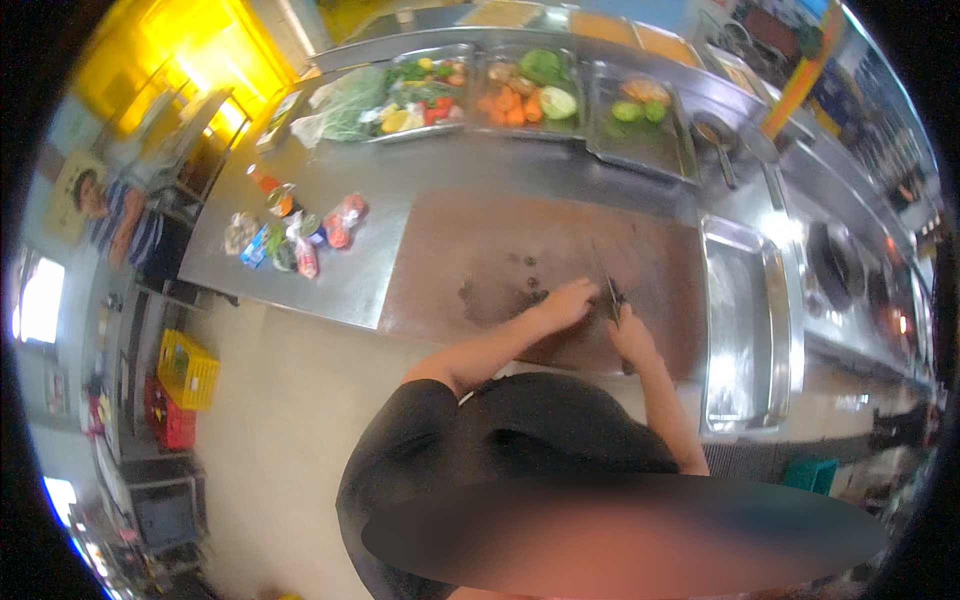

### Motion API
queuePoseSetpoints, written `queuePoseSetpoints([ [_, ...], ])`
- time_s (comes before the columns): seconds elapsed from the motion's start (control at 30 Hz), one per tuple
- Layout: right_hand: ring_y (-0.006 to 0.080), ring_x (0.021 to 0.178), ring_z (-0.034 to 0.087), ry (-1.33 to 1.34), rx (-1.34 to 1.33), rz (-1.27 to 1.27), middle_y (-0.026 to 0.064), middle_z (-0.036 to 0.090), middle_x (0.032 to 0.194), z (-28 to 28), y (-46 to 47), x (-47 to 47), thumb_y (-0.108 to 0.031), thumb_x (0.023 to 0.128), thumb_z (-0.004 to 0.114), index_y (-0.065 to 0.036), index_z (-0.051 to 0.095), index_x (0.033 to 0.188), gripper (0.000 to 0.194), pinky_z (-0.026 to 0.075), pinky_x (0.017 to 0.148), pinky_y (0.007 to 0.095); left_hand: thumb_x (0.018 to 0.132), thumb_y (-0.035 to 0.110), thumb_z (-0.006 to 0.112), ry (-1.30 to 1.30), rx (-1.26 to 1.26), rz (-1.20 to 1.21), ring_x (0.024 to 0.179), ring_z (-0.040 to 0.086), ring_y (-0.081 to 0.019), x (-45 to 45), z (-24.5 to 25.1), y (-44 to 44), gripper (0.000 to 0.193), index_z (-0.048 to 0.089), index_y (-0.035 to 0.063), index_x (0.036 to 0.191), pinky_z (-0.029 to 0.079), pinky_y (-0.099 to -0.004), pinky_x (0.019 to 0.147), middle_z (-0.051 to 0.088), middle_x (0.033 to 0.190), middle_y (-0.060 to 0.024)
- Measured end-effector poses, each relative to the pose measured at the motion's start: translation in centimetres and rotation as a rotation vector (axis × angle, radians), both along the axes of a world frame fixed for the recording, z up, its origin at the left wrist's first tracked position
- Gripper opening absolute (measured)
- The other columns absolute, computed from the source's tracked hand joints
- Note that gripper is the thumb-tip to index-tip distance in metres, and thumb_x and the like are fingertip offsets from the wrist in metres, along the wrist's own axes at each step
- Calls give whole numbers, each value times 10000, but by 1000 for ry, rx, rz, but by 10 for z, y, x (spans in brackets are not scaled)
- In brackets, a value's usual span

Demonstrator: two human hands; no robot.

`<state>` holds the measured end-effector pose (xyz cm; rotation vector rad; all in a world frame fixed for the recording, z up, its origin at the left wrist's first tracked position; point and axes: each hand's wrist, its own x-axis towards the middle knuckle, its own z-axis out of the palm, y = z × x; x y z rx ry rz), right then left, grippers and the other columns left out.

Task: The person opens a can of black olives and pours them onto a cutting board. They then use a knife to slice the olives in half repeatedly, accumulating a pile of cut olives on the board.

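My right hand (632, 337) grips the handle of a kitchen knife (606, 274), its blade pointing away from me over a large brown cutting board (450, 232). Just left of the blade, my left hand (571, 301) rests low over the board, fingers bent; a small dark piece seems to be at its fingertips, too blurred to name. Small dark round pieces (532, 282) lie on the board to the left of my left hand. Farther left on the board is a dark, wet-looking patch (480, 292).
Metal trays of vegetables (525, 133) line the counter's back. Packets and jars (300, 232) stand on the steel counter (337, 292) at left. An oblong metal pan (750, 330) sits right of the board, with small pans (712, 139) behind. A person (127, 217) is at far left.
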<state>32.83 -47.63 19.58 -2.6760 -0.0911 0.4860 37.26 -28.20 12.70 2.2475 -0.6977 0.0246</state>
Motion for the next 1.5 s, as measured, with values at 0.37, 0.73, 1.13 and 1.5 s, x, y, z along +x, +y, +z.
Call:
queuePoseSetpoints([
  [0.37,444,1059,636,138,-10,90,313,651,1102,13,-9,29,-297,927,498,19,494,1219,430,492,906,540,828,97,615,28,74,-20,968,642,-390,8,-3,-8,243,679,31,1052,505,-460,856,674,1047,-198],
  [0.73,458,1017,637,118,21,45,316,653,1044,2,-4,21,-290,931,552,15,459,1161,392,487,866,554,815,50,574,-75,-45,-38,924,578,-424,9,2,-3,143,591,15,953,458,-503,779,597,920,-215],
  [1.13,460,1006,642,110,1,41,309,661,1024,0,5,20,-321,940,550,13,466,1146,402,499,851,557,813,42,572,11,110,15,1023,611,-432,11,5,-3,299,666,19,1095,493,-476,881,652,1043,-233],
  [1.5,465,1011,639,80,-21,-13,312,655,1050,8,11,13,-364,950,543,10,464,1150,431,491,870,555,777,14,599,48,50,11,1031,618,-424,8,7,-3,276,680,-6,1041,499,-458,899,660,1070,-234],
])
